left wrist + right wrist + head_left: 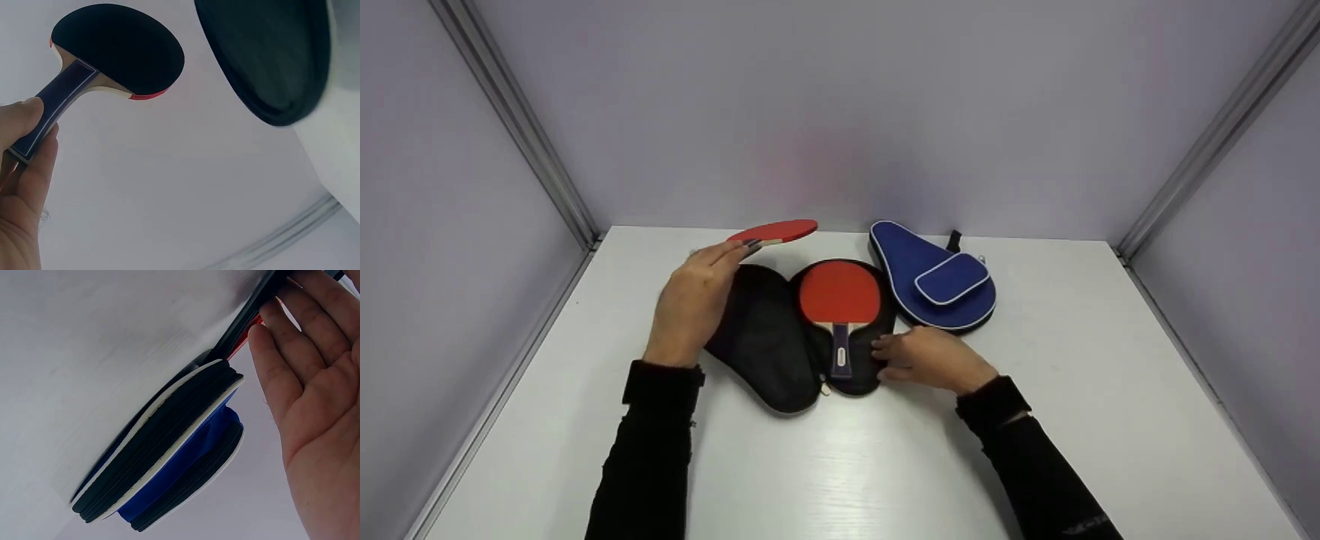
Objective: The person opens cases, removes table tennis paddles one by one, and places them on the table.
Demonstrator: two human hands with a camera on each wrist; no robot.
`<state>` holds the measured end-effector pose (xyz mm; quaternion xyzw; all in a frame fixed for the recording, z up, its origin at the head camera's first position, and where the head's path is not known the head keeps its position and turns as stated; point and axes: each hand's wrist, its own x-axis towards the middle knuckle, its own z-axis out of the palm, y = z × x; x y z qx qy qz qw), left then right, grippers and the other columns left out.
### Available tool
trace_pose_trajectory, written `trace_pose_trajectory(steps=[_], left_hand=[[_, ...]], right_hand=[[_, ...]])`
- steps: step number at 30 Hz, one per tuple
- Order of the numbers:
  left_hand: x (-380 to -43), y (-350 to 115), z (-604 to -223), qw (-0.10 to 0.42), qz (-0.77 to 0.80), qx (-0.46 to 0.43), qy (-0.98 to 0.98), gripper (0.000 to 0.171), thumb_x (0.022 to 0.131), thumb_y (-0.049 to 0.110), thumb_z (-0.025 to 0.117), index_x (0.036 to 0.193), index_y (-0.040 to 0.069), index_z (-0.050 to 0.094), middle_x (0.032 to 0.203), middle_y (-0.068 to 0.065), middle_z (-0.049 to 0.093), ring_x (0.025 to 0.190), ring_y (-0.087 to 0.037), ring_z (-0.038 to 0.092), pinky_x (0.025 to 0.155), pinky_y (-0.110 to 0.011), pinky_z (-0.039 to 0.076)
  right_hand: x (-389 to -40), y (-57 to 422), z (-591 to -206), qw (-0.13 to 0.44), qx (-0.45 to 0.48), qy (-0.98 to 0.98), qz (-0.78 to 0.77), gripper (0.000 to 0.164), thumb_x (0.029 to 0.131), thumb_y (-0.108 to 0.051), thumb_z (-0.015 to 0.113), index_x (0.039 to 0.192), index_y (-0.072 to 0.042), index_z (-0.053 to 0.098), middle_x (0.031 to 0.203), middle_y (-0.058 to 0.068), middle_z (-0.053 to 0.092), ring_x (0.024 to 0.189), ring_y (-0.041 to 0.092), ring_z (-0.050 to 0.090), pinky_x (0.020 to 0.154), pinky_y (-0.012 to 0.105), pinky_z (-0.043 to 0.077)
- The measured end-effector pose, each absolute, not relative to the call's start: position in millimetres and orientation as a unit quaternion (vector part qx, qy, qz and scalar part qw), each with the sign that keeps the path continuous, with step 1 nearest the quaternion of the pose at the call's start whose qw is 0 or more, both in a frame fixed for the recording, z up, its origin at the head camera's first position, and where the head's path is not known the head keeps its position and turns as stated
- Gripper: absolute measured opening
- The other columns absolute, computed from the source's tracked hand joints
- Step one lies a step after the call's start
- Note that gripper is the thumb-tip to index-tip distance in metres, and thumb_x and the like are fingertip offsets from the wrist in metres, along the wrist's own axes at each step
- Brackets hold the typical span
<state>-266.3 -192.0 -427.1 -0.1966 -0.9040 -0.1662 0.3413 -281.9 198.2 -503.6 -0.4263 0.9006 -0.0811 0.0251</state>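
Observation:
My left hand grips a table tennis paddle by its dark blue handle, raised above the left side of a black paddle case. Its red face points up in the head view; the left wrist view shows the black rubber face, with the thumb along the handle. The case lies unzipped and spread flat. A second paddle, red side up, sits in its right half. Beside that half is my right hand, fingers extended at the case's right edge; whether they press it is hard to tell.
A blue paddle case with white piping and a small zipped pocket lies behind the right hand, against the black case. The white table is bounded by a pale back wall and side panels.

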Motion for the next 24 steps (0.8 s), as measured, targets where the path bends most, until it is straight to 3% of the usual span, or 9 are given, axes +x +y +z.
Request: trace_pose_trajectory(steps=[13, 24], left_hand=[[-273.2, -251.6, -440.0, 0.327, -0.261, -0.087, -0.904, 0.032, 0.11, -0.002, 0.077, 0.14, 0.005, 0.085, 0.148, -0.017, 0.083, 0.138, -0.049, 0.078, 0.114, -0.069, 0.065], [-274.1, -291.8, -448.9, 0.325, -0.284, -0.032, -0.902, 0.03, 0.107, -0.008, 0.078, 0.135, -0.002, 0.085, 0.143, -0.025, 0.083, 0.134, -0.054, 0.079, 0.114, -0.068, 0.065]], right_hand=[[-280.0, 200.6, -501.3, 0.022, -0.426, 0.902, -0.071, 0.039, 0.11, -0.036, 0.084, 0.138, -0.008, 0.088, 0.143, 0.009, 0.086, 0.132, 0.028, 0.085, 0.109, 0.046, 0.071], [-280.7, 202.5, -502.0, 0.016, -0.431, 0.899, -0.076, 0.04, 0.11, -0.036, 0.084, 0.138, -0.007, 0.088, 0.142, 0.01, 0.086, 0.132, 0.03, 0.085, 0.109, 0.048, 0.071]])
